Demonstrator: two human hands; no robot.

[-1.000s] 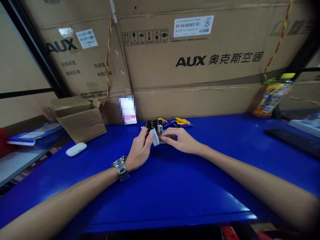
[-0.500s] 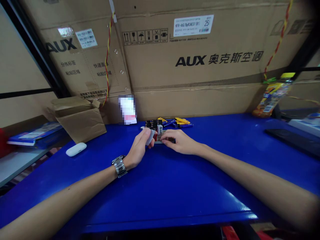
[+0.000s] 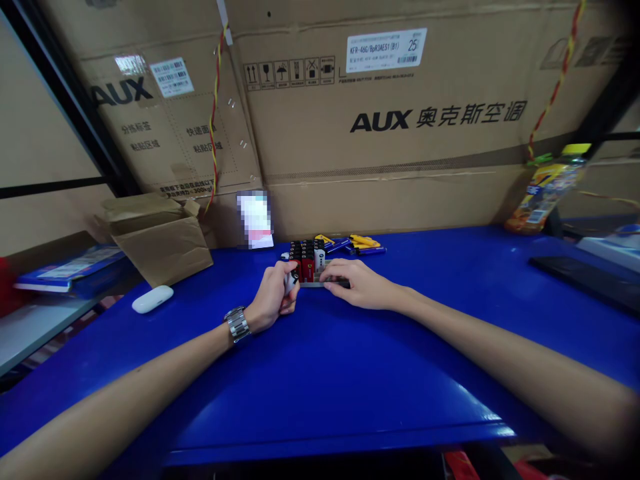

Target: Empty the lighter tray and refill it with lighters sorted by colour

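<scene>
A small pale tray (image 3: 311,285) holds rows of upright lighters with black tops; red lighters (image 3: 307,269) stand in front, with a white lighter (image 3: 319,259) at their right. My left hand (image 3: 274,295) is closed around another white lighter with a black end (image 3: 291,283), just left of the tray. At the tray's right side, my right hand (image 3: 358,283) is closed with its fingertips on the edge. A dark strip shows under those fingers; its kind is hard to make out.
Loose yellow pieces (image 3: 365,241) and blue pieces (image 3: 371,251) lie behind the tray. A white rounded case (image 3: 153,299) and an open brown carton (image 3: 163,247) stand left. Large cardboard boxes (image 3: 390,167) back the blue table (image 3: 320,387). A bottle (image 3: 547,190) and a black slab (image 3: 585,283) are right.
My left hand has drawn left and slightly down with the white lighter, turning it and uncovering the red lighters. My right hand has hardly moved.
</scene>
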